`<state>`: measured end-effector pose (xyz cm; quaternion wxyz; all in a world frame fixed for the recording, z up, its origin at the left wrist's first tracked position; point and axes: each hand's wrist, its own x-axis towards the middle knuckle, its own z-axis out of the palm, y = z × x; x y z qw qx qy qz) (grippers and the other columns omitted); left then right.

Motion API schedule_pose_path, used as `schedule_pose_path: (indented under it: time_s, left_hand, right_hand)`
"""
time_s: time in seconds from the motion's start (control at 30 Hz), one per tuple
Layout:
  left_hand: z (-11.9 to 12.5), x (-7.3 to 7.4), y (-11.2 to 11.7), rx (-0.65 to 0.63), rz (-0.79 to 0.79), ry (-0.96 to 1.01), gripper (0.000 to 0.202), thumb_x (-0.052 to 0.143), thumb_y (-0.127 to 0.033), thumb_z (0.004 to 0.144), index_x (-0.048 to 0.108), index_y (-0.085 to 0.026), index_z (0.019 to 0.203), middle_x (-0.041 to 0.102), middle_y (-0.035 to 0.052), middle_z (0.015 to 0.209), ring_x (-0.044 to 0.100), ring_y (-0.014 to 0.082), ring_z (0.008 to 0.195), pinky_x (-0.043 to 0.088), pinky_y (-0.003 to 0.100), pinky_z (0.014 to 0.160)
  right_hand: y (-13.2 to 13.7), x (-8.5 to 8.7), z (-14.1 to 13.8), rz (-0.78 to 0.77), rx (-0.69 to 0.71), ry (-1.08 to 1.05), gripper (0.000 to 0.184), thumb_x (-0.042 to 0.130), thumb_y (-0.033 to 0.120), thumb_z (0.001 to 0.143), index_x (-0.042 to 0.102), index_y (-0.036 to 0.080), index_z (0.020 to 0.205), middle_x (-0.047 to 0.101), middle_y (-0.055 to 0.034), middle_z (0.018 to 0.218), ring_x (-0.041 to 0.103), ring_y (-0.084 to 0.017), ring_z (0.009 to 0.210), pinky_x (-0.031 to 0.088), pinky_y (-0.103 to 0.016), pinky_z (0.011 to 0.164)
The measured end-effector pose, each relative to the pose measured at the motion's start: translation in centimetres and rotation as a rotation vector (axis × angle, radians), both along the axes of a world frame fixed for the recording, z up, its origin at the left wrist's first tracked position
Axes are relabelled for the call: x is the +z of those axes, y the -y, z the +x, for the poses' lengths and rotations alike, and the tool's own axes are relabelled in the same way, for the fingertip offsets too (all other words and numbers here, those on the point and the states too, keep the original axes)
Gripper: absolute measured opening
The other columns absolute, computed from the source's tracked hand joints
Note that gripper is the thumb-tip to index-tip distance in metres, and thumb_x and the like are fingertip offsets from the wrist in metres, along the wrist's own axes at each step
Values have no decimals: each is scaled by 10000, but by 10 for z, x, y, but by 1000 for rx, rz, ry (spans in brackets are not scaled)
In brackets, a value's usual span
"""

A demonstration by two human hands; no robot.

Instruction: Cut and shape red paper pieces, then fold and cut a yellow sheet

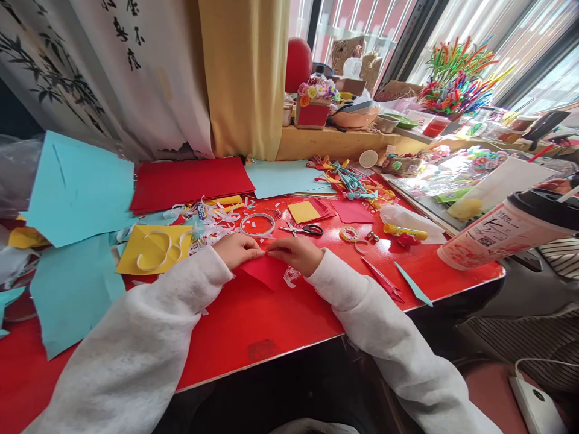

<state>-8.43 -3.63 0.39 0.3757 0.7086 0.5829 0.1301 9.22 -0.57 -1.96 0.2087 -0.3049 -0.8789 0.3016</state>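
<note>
A piece of red paper [268, 275] lies between my hands on the red table. My left hand [236, 250] pinches its left upper edge, fingers closed. From the other side my right hand [298, 253] grips the same paper near the top, its fingertips close to the left ones. Just beyond my hands lie a pair of scissors [303, 229] with dark handles, blades apart, and a roll of narrow white tape [257, 225]. Beside my left forearm is a yellow paper square [154, 248] with curled white strips on it.
Stacked red sheets [192, 182] and blue sheets [81, 187] fill the left and back. Yellow sticky-note-like squares [304, 211], a yellow glue stick [405, 231] and a tilted drink cup [502, 232] stand rightward. White paper scraps [217, 220] are scattered about. The table's front edge [266, 359] is near me.
</note>
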Motion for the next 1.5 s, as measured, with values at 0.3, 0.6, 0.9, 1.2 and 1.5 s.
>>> schedule_pose_path:
  time_s: [0.3, 0.6, 0.9, 1.2, 1.5]
  left_hand:
    - [3, -4, -1, -8, 58, -33, 419, 408, -500, 674, 605, -135, 735, 565, 11, 675, 485, 141, 649, 354, 228, 576]
    - [6, -7, -2, -17, 132, -40, 376, 421, -454, 690, 600, -128, 746, 526, 8, 621, 447, 126, 588, 331, 237, 551]
    - [8, -6, -1, 49, 230, -100, 330, 414, -408, 689, 617, -158, 761, 561, 28, 737, 492, 162, 711, 359, 259, 637]
    - [9, -2, 2, 45, 139, -147, 246, 463, -371, 664, 612, -178, 701, 579, -5, 640, 512, 153, 656, 366, 244, 600]
    - [9, -4, 1, -29, 267, -190, 209, 498, -294, 687, 622, -153, 779, 598, 26, 758, 515, 156, 737, 370, 262, 682]
  right_hand:
    - [0, 2, 2, 132, -55, -24, 102, 534, 175, 734, 597, 142, 807, 621, -39, 778, 546, -108, 687, 398, -206, 639]
    - [-1, 1, 3, 322, -78, 86, 93, 506, 163, 758, 567, 156, 828, 583, -42, 817, 517, -112, 711, 356, -202, 629]
    - [-2, -1, 4, 523, -98, 233, 257, 384, 321, 840, 606, 194, 849, 611, -23, 775, 538, -119, 720, 293, -252, 680]
    - [-2, 0, 5, 541, -90, 224, 242, 406, 344, 832, 610, 214, 834, 622, 7, 776, 544, -106, 737, 263, -264, 694]
    - [-5, -10, 3, 527, -11, 124, 173, 390, 209, 835, 538, 124, 807, 541, -74, 825, 464, -134, 728, 357, -230, 654]
